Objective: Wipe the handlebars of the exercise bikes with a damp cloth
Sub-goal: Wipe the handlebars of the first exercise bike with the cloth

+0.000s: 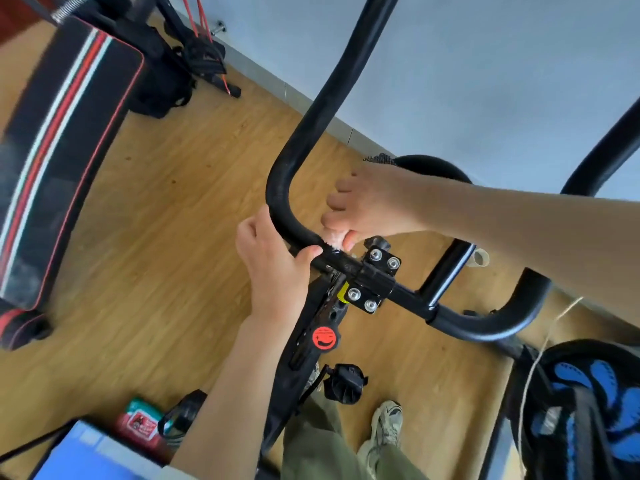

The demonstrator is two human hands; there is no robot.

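Handlebar (294, 150) curves up from the clamp block (375, 278); left hand (273, 268) grips it just left of the clamp, apparently steadying; right hand (367, 206) pinches a small pale cloth (333, 240) against the bar beside the clamp, evidently wiping there.

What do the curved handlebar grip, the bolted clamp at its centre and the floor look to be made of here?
Handlebar grip: likely foam or rubber sleeve, matte black with soft sheen; the sleeve ends raggedly where the left hand holds it. Clamp: apparently black-painted metal, with four shiny silver bolt heads. Floor: wood-look planks, laminate or real wood, cannot tell which.
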